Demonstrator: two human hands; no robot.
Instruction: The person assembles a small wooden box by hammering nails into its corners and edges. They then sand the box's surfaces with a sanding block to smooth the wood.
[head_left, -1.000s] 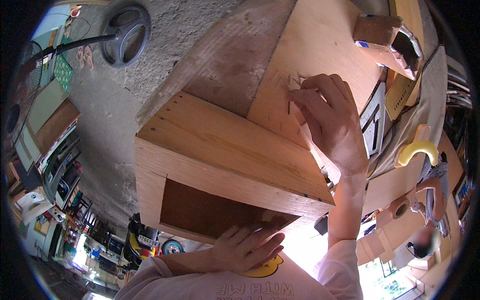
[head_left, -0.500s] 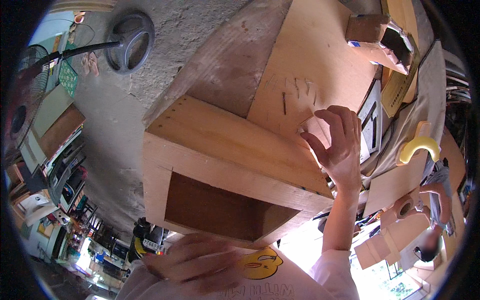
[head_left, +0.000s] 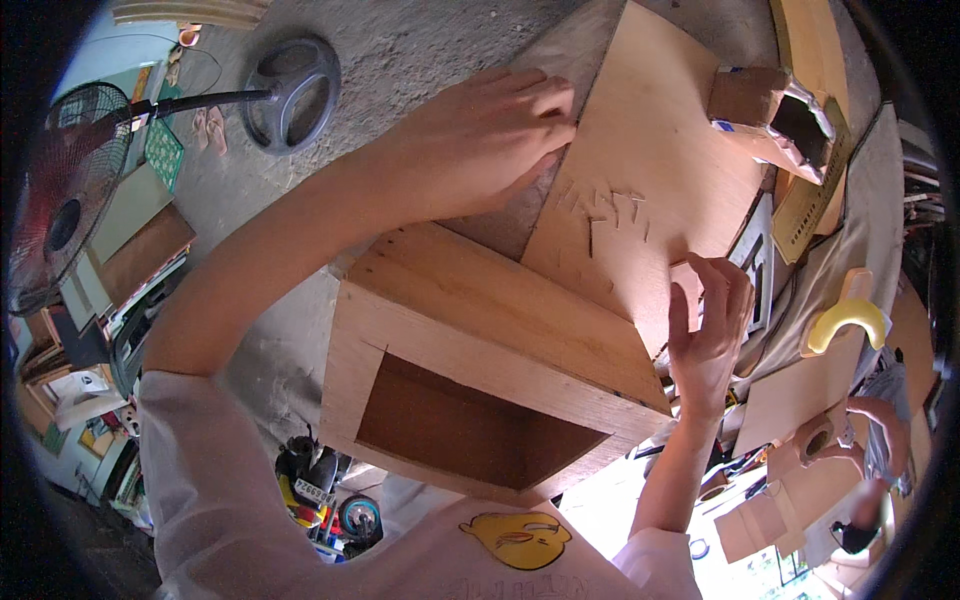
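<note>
A plywood box with a rectangular opening in its near face stands in front of me. Beyond it lies a flat plywood sheet, with several thin nails scattered on it. Stretched out over the box's far left side, my left hand is closed by the sheet's left edge; whatever its curled fingers hold is hidden. My right hand hovers past the box's right corner, near the sheet's near right edge. Its fingers are bent, with the thumb apart, and nothing shows between them.
A torn cardboard box sits at the sheet's far right corner. A grey steering-wheel-shaped fan base and the fan's wire cage lie left. At right are a yellow curved object, cardboard pieces and another person.
My left hand has gone from in front of my shirt to far past the box, beside the plywood sheet. My right hand has shifted right and nearer, its thumb and fingers closer together.
</note>
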